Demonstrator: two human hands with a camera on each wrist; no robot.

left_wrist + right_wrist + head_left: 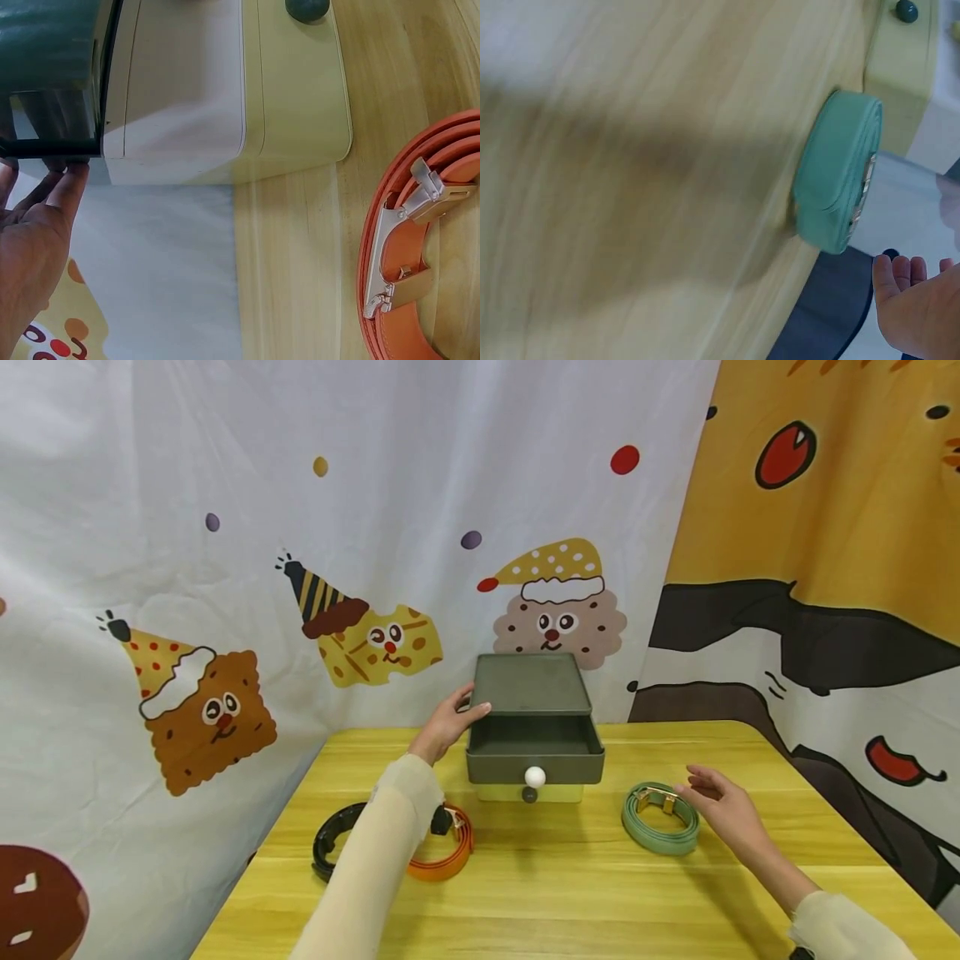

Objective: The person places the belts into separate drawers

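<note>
My left hand (pixel 447 724) is at the upper left corner of a small drawer box (pixel 531 683), its thumb near the top's front edge and its fingers along the side. In the left wrist view, those fingertips press on the dark green upper part. The box's dark green top drawer (pixel 536 768) is pulled out, with nothing visible inside and a white knob (pixel 535 777) on its front. Over to the right, my right hand (pixel 721 803) hovers beside a coiled green belt (pixel 660 842) with a gold buckle. The right wrist view shows its loosely bent fingers apart from the belt (pixel 836 169).
A coiled orange belt (pixel 442 868) and a coiled black belt (pixel 322 843) lie left of the box, partly behind my left sleeve. Under the open drawer shows a yellow lower section (pixel 566 793) with a dark knob (pixel 529 795). A printed curtain (pixel 420 460) hangs behind the wooden table (pixel 555 893).
</note>
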